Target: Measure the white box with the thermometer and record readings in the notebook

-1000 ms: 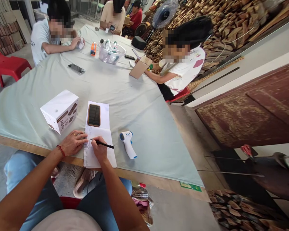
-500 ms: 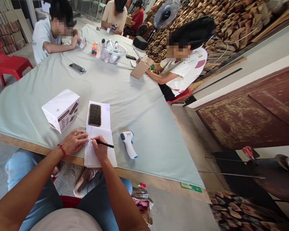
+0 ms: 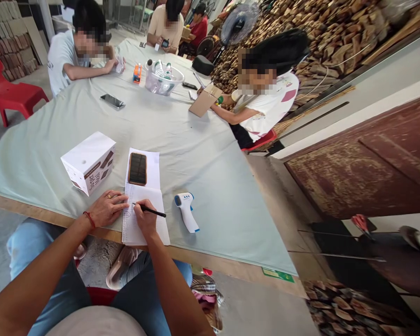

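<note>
A black pen (image 3: 154, 211) is gripped in my right hand (image 3: 146, 221), its tip on the lined page of an open notebook (image 3: 157, 235). My left hand (image 3: 109, 208) lies flat on the table, fingers stretched so their tips touch the notebook's left edge. Handwriting and a small oval drawing show on the page near those fingertips. On the notebook's upper page rests a smartphone (image 3: 137, 169) in an orange-edged case. A white and blue infrared thermometer (image 3: 186, 212) lies to the right of the notebook. Beyond my left hand stands a white printed box (image 3: 89, 161).
Across the cloth-covered table (image 3: 217, 186) lie another phone (image 3: 112, 101), a clear basin of bottles (image 3: 164, 78) and an orange item (image 3: 137, 73). A person on the right handles a cardboard box (image 3: 205, 100); others sit at the far end. A red chair (image 3: 17, 95) stands left.
My view has shifted very slightly. Both hands stay nearly in place, with the pen still on the page. The person on the right has lowered their head a little.
</note>
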Motion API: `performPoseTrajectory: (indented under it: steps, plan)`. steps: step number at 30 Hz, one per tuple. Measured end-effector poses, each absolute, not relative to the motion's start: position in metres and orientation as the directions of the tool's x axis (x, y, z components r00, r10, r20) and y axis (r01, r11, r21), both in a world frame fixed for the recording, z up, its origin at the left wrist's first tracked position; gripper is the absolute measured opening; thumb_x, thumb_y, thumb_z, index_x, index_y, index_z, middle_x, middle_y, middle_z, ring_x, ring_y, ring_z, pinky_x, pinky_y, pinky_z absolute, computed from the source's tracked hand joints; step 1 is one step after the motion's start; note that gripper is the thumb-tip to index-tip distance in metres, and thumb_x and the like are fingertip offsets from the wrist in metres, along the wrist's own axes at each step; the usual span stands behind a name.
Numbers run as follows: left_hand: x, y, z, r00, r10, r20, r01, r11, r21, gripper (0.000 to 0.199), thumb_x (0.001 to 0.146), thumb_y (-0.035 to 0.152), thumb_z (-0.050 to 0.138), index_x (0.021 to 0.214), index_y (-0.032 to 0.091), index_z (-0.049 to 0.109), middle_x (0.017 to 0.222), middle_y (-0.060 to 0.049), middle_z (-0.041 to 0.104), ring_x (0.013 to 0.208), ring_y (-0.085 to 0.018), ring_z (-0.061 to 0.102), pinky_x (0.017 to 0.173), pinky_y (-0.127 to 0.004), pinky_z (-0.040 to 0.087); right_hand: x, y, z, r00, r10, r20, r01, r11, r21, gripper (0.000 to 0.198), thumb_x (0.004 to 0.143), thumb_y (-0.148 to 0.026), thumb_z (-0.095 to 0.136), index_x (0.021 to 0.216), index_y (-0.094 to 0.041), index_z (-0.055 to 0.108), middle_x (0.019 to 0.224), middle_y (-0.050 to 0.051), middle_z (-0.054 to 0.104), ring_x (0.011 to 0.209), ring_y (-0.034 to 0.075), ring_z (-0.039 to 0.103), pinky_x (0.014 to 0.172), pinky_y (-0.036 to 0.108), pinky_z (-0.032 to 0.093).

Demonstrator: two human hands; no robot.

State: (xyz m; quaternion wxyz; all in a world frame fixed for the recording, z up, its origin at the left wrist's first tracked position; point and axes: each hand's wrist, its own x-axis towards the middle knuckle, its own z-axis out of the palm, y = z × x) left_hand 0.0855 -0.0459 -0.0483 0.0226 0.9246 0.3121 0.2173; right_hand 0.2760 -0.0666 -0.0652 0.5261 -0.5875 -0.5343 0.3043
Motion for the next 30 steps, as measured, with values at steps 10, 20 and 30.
performPoseTrajectory:
  steps: [10, 20, 30]
  plan:
    - [0.085, -0.046, -0.047, 0.714, 0.586, 0.382, 0.571, -0.804, 0.166, 0.03, 0.093, 0.019, 0.051, 0.116, 0.023, 0.069, 0.13, -0.006, 0.065, 0.119, -0.025, 0.054, 0.104, -0.047, 0.044, 0.277, -0.067, -0.064, 0.293, 0.929, 0.225, 0.287, 0.14, -0.948, 0.016, 0.075, -0.035, 0.049, 0.066, -0.023, 0.052, 0.061, -0.002, 0.055, 0.061, 0.016, 0.05, 0.063, 0.03, 0.046]
    - [0.082, -0.044, -0.047, 0.714, 0.57, 0.407, 0.557, -0.815, 0.163, 0.03, 0.092, 0.017, 0.051, 0.115, 0.023, 0.069, 0.128, -0.007, 0.065, 0.118, -0.025, 0.054, 0.102, -0.045, 0.045, 0.314, -0.06, -0.067, 0.163, 0.854, 0.493, 0.634, 0.292, -0.716, 0.035, 0.091, -0.02, 0.039, 0.12, -0.017, 0.059, 0.107, 0.012, 0.063, 0.102, 0.023, 0.059, 0.094, 0.041, 0.049]
    - [0.084, -0.051, -0.036, 0.585, 0.611, 0.533, 0.617, -0.762, 0.196, 0.023, 0.093, 0.018, 0.047, 0.102, 0.018, 0.069, 0.11, -0.011, 0.068, 0.106, -0.023, 0.059, 0.093, -0.042, 0.051, 0.367, -0.06, -0.051, 0.025, 0.856, 0.517, 0.827, 0.273, -0.492, 0.042, 0.089, -0.017, 0.043, 0.128, -0.019, 0.06, 0.114, 0.014, 0.062, 0.108, 0.027, 0.056, 0.097, 0.046, 0.049]
